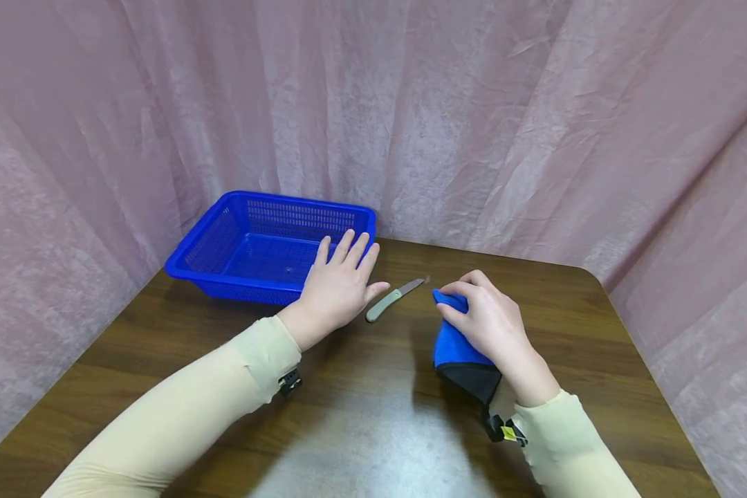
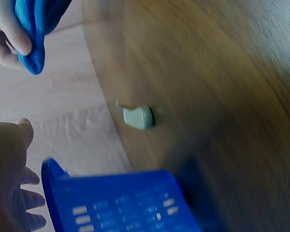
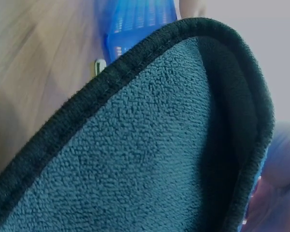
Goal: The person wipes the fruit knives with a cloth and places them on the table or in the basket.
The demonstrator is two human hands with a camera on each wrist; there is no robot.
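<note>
My right hand [image 1: 488, 321] pinches a cloth [image 1: 457, 346], blue on one side and dark grey on the other, and holds it above the table's right half. In the right wrist view the dark-bordered grey side of the cloth [image 3: 135, 140] fills most of the picture. With fingers spread, my left hand [image 1: 336, 287] hovers by the near right corner of a blue plastic basket [image 1: 249, 283]; whether it touches the rim I cannot tell. A knife [image 1: 384, 305] with a pale green handle lies between the hands, its blade pointing away to the right.
The brown wooden table [image 1: 348, 415] has a rounded far right corner. Pink curtains [image 1: 411, 124] hang behind and along both sides. The basket, with slotted walls, stands at the back left near the curtain.
</note>
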